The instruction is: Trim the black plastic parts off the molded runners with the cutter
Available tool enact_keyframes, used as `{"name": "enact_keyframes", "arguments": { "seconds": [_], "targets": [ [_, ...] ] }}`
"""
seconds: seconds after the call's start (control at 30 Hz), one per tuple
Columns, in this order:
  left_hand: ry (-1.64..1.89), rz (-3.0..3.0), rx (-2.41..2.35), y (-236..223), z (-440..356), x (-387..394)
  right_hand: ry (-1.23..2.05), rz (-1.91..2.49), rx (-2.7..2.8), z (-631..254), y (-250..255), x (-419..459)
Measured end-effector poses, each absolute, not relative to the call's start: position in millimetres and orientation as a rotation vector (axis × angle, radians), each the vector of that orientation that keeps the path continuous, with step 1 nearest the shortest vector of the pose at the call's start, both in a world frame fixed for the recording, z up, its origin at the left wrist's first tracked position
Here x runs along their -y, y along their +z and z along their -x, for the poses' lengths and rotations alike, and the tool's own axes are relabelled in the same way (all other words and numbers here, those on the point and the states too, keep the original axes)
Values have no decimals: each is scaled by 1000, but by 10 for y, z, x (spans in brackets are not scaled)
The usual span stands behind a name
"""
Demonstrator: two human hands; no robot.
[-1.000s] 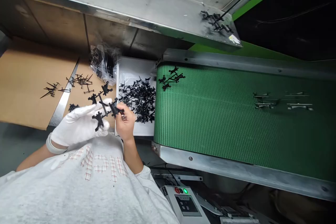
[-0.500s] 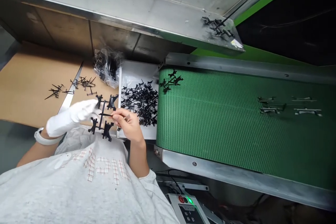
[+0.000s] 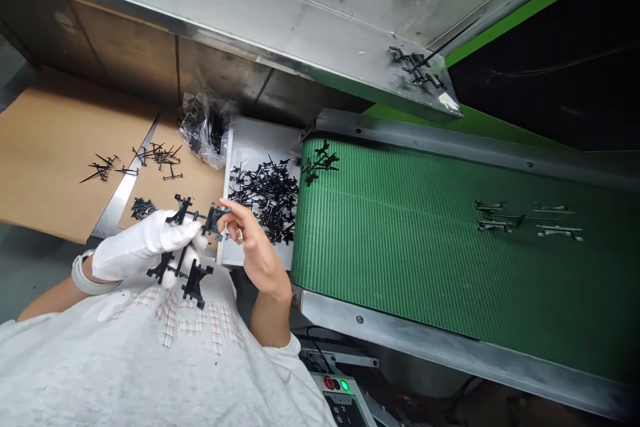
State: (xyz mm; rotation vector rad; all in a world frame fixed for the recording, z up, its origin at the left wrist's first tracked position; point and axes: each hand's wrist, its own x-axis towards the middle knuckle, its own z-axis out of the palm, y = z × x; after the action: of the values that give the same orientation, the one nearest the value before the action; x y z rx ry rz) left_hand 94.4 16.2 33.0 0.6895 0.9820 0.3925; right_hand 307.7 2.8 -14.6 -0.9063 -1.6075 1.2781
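A black moulded plastic sprue [image 3: 196, 283], with bracket-like parts around a thin central runner, is held in front of my shirt. My left hand [image 3: 153, 243], in a white glove, grips it by the runner, thumb on top and fingertips showing underneath. My bare right hand [image 3: 253, 240] is at the upper right part [image 3: 214, 219] of the sprue, the index finger along its top edge and the thumb lower down. The other right fingers are curled and partly hidden. Beside the hands, a white tray [image 3: 225, 253] holds a heap of thin black pieces [image 3: 265, 193].
A green conveyor belt [image 3: 390, 253] on the right carries one sprue [image 3: 323, 161] at its near end and another [image 3: 525, 219] farther along. Loose black pieces [image 3: 163, 155] and a clear plastic bag [image 3: 203, 127] lie on the cardboard [image 3: 45, 140]. A metal ledge [image 3: 280, 33] overhangs the back.
My left hand has moved right and closed around the sprue's runner. My right hand has left the middle of the sprue for its upper right part. The belt's far sprue shifted left in view.
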Motion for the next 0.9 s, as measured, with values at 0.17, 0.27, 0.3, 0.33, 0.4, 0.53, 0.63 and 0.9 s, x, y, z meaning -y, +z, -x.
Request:
{"name": "enact_keyframes", "arguments": {
  "seconds": [0.17,0.27,0.3,0.33,0.4,0.53,0.63,0.9],
  "targets": [
    [306,-691,-956,423,-943,-114,1026,803,1684,-3114,98,26],
    [311,-712,-983,446,-955,-97,921,766,1645,-3062,165,21],
    [308,-705,-989,449,-957,-91,886,769,1644,-3049,177,15],
    [299,-689,-994,452,-959,-87,856,777,1650,-3039,186,8],
    [281,-649,-1005,460,-961,-83,816,802,1663,-3027,198,-3],
    [275,-639,-1024,486,-969,-94,792,813,1661,-3014,214,-11],
    [277,-645,-1016,481,-972,-102,778,787,1651,-3002,217,-18],
    [283,-742,-976,359,-887,-49,773,746,1636,-2952,234,-41]
  ]
}}
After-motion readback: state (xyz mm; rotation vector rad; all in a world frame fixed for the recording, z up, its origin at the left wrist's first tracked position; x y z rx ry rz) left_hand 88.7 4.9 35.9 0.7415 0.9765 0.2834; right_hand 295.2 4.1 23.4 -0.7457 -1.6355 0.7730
